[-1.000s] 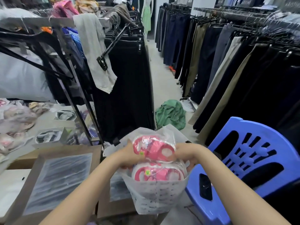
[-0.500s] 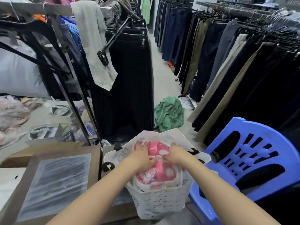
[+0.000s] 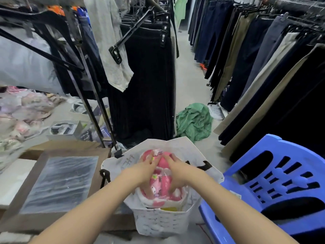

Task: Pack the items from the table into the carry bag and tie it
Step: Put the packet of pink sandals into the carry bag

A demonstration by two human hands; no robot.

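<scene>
Grip: my left hand (image 3: 142,170) and right hand (image 3: 178,172) clasp the pink packets (image 3: 165,185).
Around it: carry bag (image 3: 161,224), mouth open, packets seated high inside.
Doing it well: I press down evenly, sparing the black handles (image 3: 204,165) for tying.

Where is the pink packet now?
Bottom centre of the head view: the pink packet sits in the white carry bag, held by the left hand and right hand, left of the blue chair.
</scene>
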